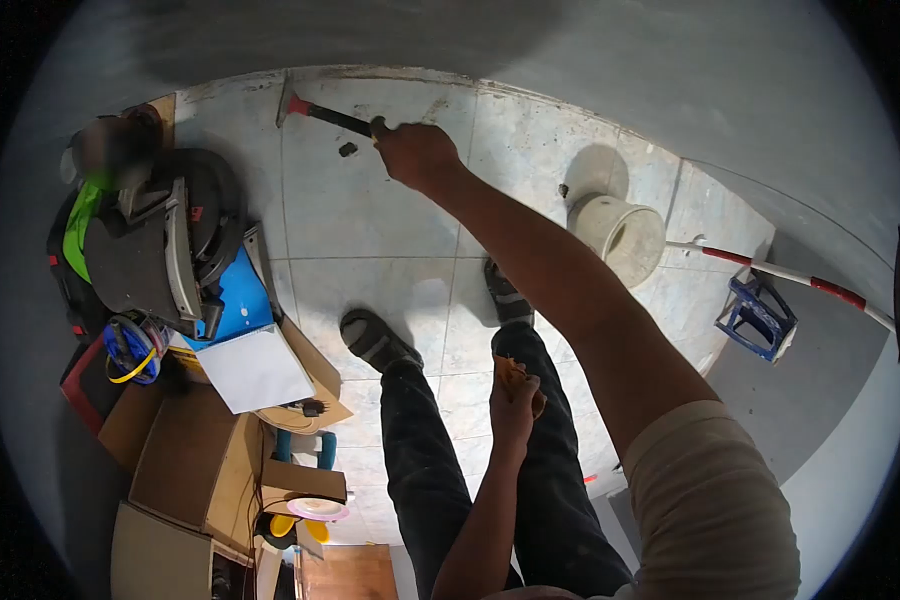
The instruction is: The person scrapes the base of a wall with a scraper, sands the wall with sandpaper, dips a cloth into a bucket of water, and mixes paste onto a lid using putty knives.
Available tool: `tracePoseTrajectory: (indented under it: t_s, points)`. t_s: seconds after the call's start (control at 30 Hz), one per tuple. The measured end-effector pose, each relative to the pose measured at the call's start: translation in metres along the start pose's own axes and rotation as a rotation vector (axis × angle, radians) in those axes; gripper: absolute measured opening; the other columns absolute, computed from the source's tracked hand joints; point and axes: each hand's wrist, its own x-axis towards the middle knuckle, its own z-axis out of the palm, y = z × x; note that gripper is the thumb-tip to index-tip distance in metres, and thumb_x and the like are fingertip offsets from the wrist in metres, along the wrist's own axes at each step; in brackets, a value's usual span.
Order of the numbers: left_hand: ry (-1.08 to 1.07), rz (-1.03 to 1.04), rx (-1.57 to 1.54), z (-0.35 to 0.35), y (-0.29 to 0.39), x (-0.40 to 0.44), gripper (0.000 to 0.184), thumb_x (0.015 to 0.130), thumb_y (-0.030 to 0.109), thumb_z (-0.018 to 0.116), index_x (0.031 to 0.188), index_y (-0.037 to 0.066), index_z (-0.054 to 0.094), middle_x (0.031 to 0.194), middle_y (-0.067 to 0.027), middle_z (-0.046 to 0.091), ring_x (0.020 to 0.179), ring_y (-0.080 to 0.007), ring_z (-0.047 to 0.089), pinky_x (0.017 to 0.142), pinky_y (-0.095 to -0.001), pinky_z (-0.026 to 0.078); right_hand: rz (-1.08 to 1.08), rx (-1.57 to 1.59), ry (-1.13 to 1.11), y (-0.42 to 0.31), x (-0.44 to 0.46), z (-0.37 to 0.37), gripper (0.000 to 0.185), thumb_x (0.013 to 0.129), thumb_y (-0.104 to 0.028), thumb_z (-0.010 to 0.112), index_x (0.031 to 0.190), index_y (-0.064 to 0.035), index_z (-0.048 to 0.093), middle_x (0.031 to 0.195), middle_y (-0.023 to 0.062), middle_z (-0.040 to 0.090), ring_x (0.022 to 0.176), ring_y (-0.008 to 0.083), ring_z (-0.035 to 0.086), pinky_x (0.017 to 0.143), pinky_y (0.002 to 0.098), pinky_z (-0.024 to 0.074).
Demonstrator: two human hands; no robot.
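My right hand (417, 152) is stretched far out over the tiled floor, its fingers wrapped around the black handle of a scraper (338, 118). The scraper has a red collar and a thin, wide blade, which is at the tiles close to the foot of the wall. A small dark lump (347, 149) lies on the tile just below the handle. In front of my right thigh, my left hand (515, 408) is closed on a crumpled orange-brown piece (510, 373), perhaps a cloth; its kind is not clear.
A whitish bucket (618, 238) stands to the right, near a red-and-white pole (780, 272) and a blue plastic frame (757, 320). At left are a dark backpack-like bag (135, 245), a white sheet (255, 368), a blue tape roll (130, 350) and cardboard boxes (185, 460). The grey wall (610, 50) borders the floor.
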Motion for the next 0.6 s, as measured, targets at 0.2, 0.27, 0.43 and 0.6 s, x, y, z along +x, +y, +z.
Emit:
tracePoseTrajectory:
  t_s: [0.2,0.27,0.43,0.6]
  points:
    - [0.004,0.081,-0.048,-0.004,-0.001,0.001,0.033,0.094,0.015,0.071,0.122,0.006,0.055,0.098,-0.0052,0.061,0.077,-0.0126,0.064,0.071,-0.0296,0.056,0.089,-0.028,-0.074,0.043,0.002,-0.006,0.029,0.100,-0.022,0.052,0.124,-0.0068,0.059,0.094,0.0177,0.073,0.087,0.0386,0.073,0.074,0.0505,0.0594]
    - [-0.008,0.016,-0.112,-0.003,0.009,-0.005,0.032,0.095,0.015,0.071,0.121,0.006,0.055,0.097,-0.0048,0.060,0.076,-0.0120,0.064,0.071,-0.0297,0.056,0.102,-0.040,-0.054,0.068,-0.031,-0.009,0.030,0.099,-0.024,0.054,0.125,-0.0087,0.057,0.091,0.0188,0.073,0.086,0.0384,0.073,0.074,0.0514,0.0592]
    - [-0.015,0.043,-0.137,0.000,-0.009,-0.003,0.032,0.096,0.013,0.070,0.122,0.006,0.055,0.097,-0.0040,0.060,0.076,-0.0115,0.063,0.071,-0.0293,0.056,0.254,-0.070,-0.121,0.102,-0.101,-0.022,0.031,0.100,-0.028,0.055,0.125,-0.0084,0.055,0.088,0.0219,0.071,0.081,0.0391,0.073,0.071,0.0535,0.0584]
    - [-0.006,0.001,-0.084,0.009,0.000,-0.009,0.031,0.096,0.013,0.071,0.122,0.006,0.055,0.095,-0.0030,0.060,0.078,-0.0118,0.063,0.073,-0.0290,0.055,0.383,-0.003,-0.049,0.083,-0.138,-0.010,0.034,0.101,-0.030,0.055,0.128,-0.0086,0.055,0.074,0.0203,0.070,0.070,0.0393,0.071,0.065,0.0520,0.0575]
